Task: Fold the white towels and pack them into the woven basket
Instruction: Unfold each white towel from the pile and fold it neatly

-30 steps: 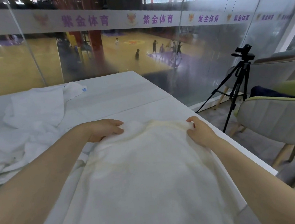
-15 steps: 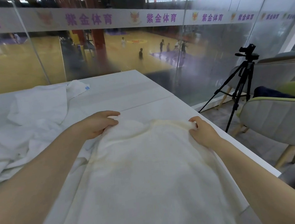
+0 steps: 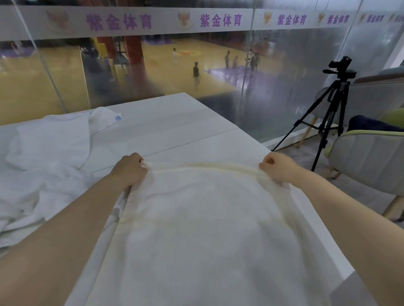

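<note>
Both hands have drawn apart, left hand (image 3: 129,171) and right hand (image 3: 278,168) gripping the taut, cream-edged white towel (image 3: 198,238).

Views: one only, the head camera; no second view shares the scene.
Mount: on my head, above the near edge of the white table (image 3: 169,121).
Facing: forward and down, along my forearms toward the far glass wall (image 3: 287,77).
Lens: wide-angle; straight edges bow toward the borders.
Nearness: close; my left hand (image 3: 130,171) and right hand (image 3: 279,168) sit mid-frame, the towel (image 3: 203,238) they grip fills the lower half.
Left margin: loose white towels (image 3: 38,167).
Right margin: a tripod camera (image 3: 332,114) standing on the floor beside a chair (image 3: 380,159).
</note>
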Demonstrator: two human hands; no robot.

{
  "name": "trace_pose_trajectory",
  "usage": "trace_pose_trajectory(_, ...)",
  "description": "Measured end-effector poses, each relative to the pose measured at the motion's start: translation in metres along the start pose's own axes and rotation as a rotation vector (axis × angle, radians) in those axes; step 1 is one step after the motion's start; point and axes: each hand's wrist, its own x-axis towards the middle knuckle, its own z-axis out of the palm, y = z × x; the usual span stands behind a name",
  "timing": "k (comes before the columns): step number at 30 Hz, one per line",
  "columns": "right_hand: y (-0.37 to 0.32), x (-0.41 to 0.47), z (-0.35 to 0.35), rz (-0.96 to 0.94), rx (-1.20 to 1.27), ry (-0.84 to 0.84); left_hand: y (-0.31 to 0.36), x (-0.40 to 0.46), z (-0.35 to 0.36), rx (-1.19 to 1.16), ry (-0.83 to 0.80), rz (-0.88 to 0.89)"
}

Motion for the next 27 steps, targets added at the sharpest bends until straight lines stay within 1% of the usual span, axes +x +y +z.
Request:
trace_pose_trajectory(2,0.002,0.005,-0.002,-0.036,-0.031,0.038,0.004,0.0,-0.001,-0.019,-0.022,-0.006)
trace_pose_trajectory(5,0.004,0.012,-0.001,-0.093,-0.001,0.112,0.009,0.002,-0.003,-0.055,-0.079,-0.007)
trace_pose_trajectory(8,0.005,0.016,0.001,-0.165,-0.047,0.175,0.011,0.007,-0.004,-0.031,-0.151,0.001)
trace_pose_trajectory(10,0.005,0.02,0.002,-0.175,-0.088,0.182,0.013,0.011,-0.004,-0.014,-0.179,0.002)
trace_pose_trajectory(12,0.006,0.022,0.002,-0.156,-0.079,0.175,0.015,0.013,-0.005,-0.011,-0.191,0.001)
trace_pose_trajectory(15,0.009,0.022,0.0,-0.171,0.004,0.156,0.017,0.014,-0.005,-0.069,-0.196,0.021)
trace_pose_trajectory(17,0.01,0.021,-0.002,-0.19,0.063,0.084,0.015,0.016,-0.005,-0.107,-0.202,0.057)
trace_pose_trajectory(20,0.01,0.024,-0.008,-0.155,0.165,-0.061,0.011,0.019,-0.005,-0.17,-0.222,0.08)
trace_pose_trajectory(22,0.009,0.029,-0.012,-0.15,0.131,-0.08,0.009,0.021,-0.007,-0.207,-0.254,0.091)
trace_pose_trajectory(24,0.008,0.032,-0.016,-0.129,0.027,-0.07,0.008,0.024,-0.008,-0.16,-0.279,0.114)
trace_pose_trajectory(26,0.006,0.035,-0.018,-0.101,-0.073,-0.06,0.009,0.027,-0.008,-0.088,-0.265,0.138)
trace_pose_trajectory(27,0.005,0.037,-0.017,-0.092,-0.113,-0.04,0.009,0.028,-0.007,-0.052,-0.227,0.153)
